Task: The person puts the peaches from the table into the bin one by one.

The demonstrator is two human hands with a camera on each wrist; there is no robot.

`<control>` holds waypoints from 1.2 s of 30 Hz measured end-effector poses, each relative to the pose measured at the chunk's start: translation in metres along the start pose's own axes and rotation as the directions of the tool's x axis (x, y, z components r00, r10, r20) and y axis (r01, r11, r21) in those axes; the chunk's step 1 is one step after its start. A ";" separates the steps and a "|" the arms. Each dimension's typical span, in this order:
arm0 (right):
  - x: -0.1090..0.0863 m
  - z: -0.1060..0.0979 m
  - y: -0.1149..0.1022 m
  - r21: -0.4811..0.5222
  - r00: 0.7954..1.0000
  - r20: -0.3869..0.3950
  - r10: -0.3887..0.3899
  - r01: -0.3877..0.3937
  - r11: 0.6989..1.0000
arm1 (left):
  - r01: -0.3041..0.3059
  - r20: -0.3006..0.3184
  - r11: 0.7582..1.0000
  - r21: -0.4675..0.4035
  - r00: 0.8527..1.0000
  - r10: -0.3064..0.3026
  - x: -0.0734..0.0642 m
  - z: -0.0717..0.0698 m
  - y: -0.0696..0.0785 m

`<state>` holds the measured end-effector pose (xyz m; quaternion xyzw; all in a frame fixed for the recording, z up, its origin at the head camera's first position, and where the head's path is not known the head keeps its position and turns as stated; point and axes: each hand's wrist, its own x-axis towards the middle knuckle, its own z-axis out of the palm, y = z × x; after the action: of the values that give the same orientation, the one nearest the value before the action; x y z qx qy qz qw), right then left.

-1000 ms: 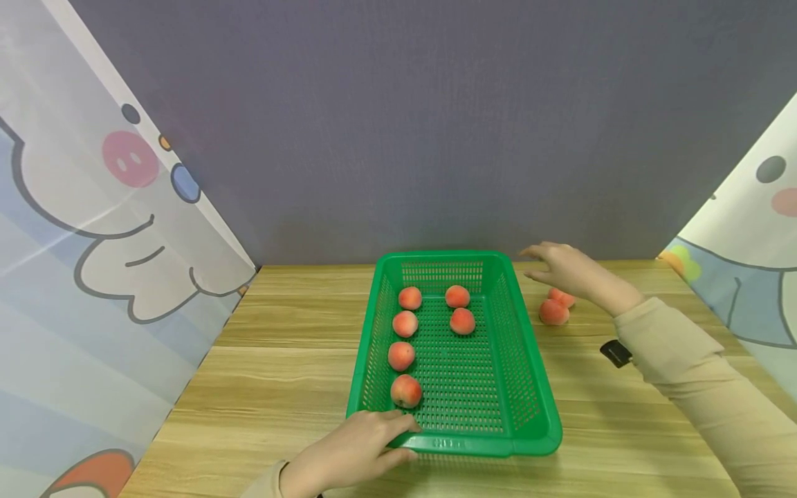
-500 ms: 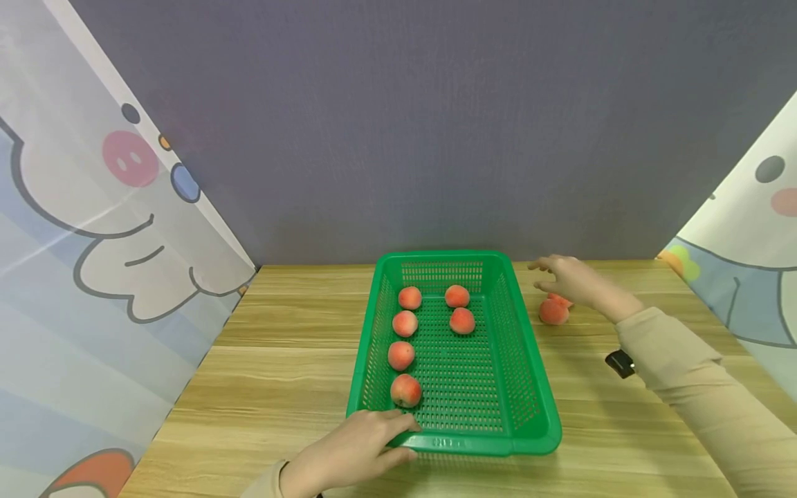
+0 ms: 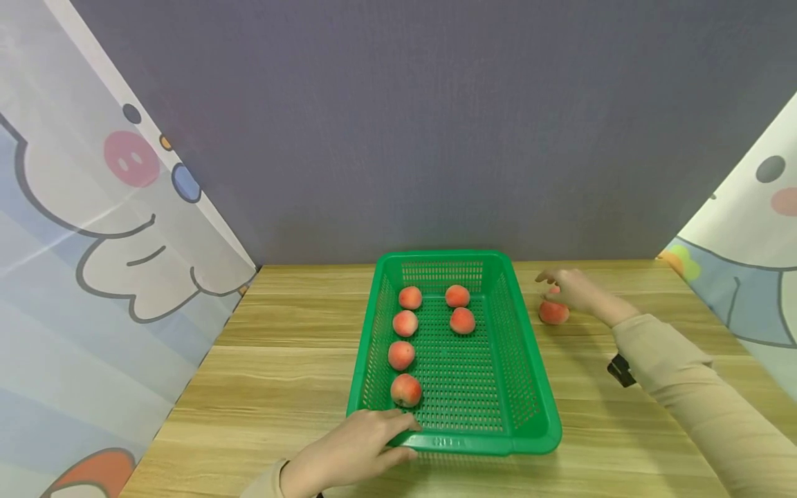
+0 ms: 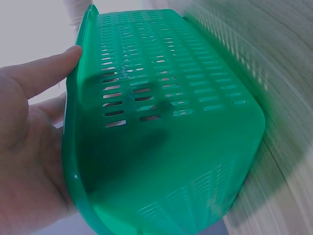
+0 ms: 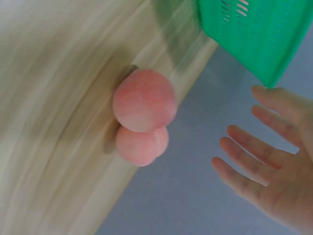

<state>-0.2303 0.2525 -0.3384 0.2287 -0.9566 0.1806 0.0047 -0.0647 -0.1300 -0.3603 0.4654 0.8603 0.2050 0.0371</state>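
A green plastic basket (image 3: 445,444) stands on the wooden table. Inside, several peaches (image 3: 401,355) form a row along its left side, and two more peaches (image 3: 463,321) sit at the back right. My left hand (image 3: 358,443) holds the basket's near rim at the left, its thumb (image 4: 54,68) on the outer side and fingers over the inside. Right of the basket lie two peaches (image 5: 145,100), close together; the rear one is mostly hidden in the head view. My right hand (image 3: 575,287) hovers over them with spread, slightly bent fingers, holding nothing.
A grey panel (image 3: 386,138) rises behind the table's back edge. Cartoon-printed sheets (image 3: 118,194) flank both sides. Wood tabletop (image 3: 280,339) shows left and right of the basket. A black strap (image 3: 620,370) hangs at the right wrist.
My right hand has moved slightly right and lower, toward the two peaches on the table. The left hand, the basket and the peaches have stayed in place.
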 end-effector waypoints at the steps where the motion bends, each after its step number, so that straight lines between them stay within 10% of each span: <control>1: 0.000 0.001 0.002 0.006 1.000 0.007 0.011 -0.011 1.000 | -0.001 -0.001 1.000 0.000 1.000 0.001 0.000 0.000 0.000; 36: -0.006 0.039 0.029 -0.045 0.996 -0.033 -0.085 0.083 0.996 | -0.003 -0.008 1.000 -0.005 1.000 0.003 0.000 0.000 0.001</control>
<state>-0.2348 0.2659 -0.3856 0.2654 -0.9496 0.1635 0.0340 -0.0640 -0.1299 -0.3602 0.4656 0.8593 0.2090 0.0347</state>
